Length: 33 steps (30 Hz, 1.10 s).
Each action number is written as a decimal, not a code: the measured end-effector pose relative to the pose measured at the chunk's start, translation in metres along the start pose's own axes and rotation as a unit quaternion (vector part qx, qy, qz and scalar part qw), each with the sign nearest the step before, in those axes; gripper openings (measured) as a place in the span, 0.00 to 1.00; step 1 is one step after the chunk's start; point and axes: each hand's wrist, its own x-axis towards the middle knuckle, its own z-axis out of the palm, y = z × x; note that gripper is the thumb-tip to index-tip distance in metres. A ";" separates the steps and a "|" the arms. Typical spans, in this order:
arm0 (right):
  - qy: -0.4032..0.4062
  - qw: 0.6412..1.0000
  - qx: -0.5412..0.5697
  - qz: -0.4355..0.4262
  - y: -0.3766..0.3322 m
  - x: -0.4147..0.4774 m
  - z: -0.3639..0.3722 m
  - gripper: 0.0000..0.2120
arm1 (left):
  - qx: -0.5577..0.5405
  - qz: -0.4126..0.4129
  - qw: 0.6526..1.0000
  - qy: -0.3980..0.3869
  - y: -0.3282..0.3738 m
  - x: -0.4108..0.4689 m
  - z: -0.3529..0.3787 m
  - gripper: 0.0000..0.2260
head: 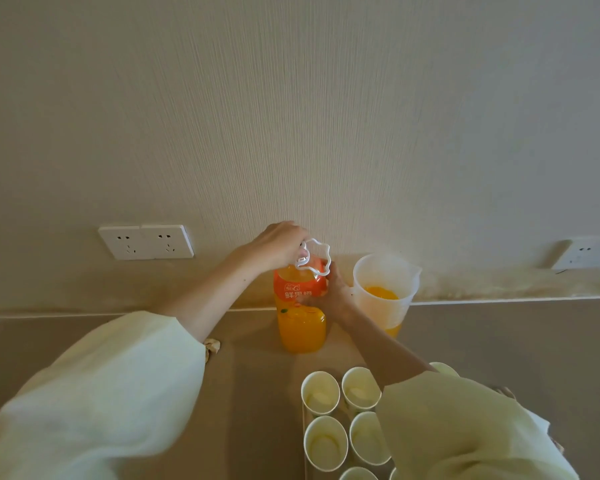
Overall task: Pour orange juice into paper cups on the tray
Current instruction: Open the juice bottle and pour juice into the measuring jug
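A large orange juice bottle (300, 327) with an orange label and a white carry handle stands upright on the counter near the wall. My left hand (274, 244) grips its top, fingers curled over the cap area. My right hand (329, 296) holds the bottle's body at the label. Just right of the bottle stands a translucent plastic pitcher (383, 289) with some orange juice in its bottom. Several empty white paper cups (321, 393) stand on a tray (305, 455) at the bottom, partly hidden by my right sleeve.
A beige counter (253, 393) runs along a textured wall. A double wall socket (146, 241) sits at the left, another socket (589, 252) at the far right. A small crumpled scrap (212, 346) lies by my left sleeve.
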 end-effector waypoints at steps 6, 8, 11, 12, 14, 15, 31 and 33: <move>-0.011 1.000 0.006 0.003 -0.001 0.000 -0.001 0.47 | 0.013 0.024 0.999 -0.024 -0.003 0.000 -0.004 0.07; -0.013 1.000 0.005 0.009 -0.002 -0.001 0.000 0.49 | 0.013 0.014 1.000 -0.021 -0.001 0.000 -0.004 0.07; -0.017 0.999 -0.033 0.009 -0.003 -0.009 -0.002 0.52 | 0.018 0.019 0.999 0.025 0.008 -0.003 0.000 0.12; -0.023 0.998 -0.054 0.016 -0.002 -0.015 -0.003 0.50 | 0.007 0.033 0.998 0.052 0.013 -0.005 0.005 0.14; -0.044 0.993 -0.098 0.054 0.006 -0.024 -0.007 0.41 | -0.059 0.067 0.990 0.111 0.033 -0.007 0.013 0.16; -0.068 0.986 -0.131 0.075 0.010 -0.029 -0.011 0.34 | -0.103 0.081 0.983 0.127 0.045 -0.007 0.020 0.16; 0.099 0.953 -0.128 0.256 0.085 -0.079 -0.135 0.31 | -0.339 -0.211 0.917 -0.001 0.094 0.014 0.182 0.21; 0.110 0.958 -0.122 0.236 0.086 -0.076 -0.135 0.41 | -0.369 -0.229 0.901 0.000 0.088 0.025 0.193 0.18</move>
